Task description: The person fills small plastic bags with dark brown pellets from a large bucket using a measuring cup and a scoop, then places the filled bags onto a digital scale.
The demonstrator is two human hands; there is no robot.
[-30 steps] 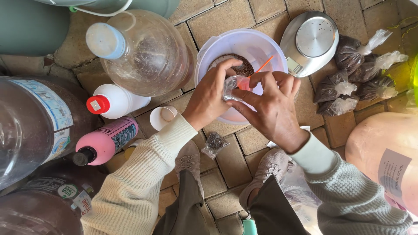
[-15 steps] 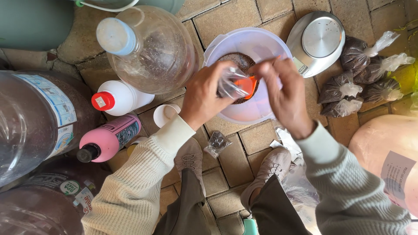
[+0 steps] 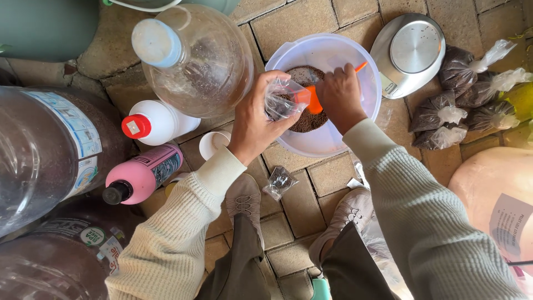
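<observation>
Brick paving. Left hand (image 3: 252, 119) grips open bag (image 3: 284, 97) over bowl (image 3: 333, 145); right hand (image 3: 340, 95) grips scoop (image 3: 312, 100). Keep bag mouth wide, tip slowly.

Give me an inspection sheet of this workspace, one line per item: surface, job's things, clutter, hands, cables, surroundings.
Surface: paved brick floor, dusty.
Job's things: white plastic bowl holding brown granules; small clear plastic bag; orange plastic scoop.
Clutter: four tied filled bags, round metal scale, white bottle with red cap, pink bottle, large clear jugs.
Hands: left hand holds the bag open over the bowl; right hand grips the scoop at the bag's mouth.
Cables: nothing seen.
Surroundings: person's shoes.
</observation>
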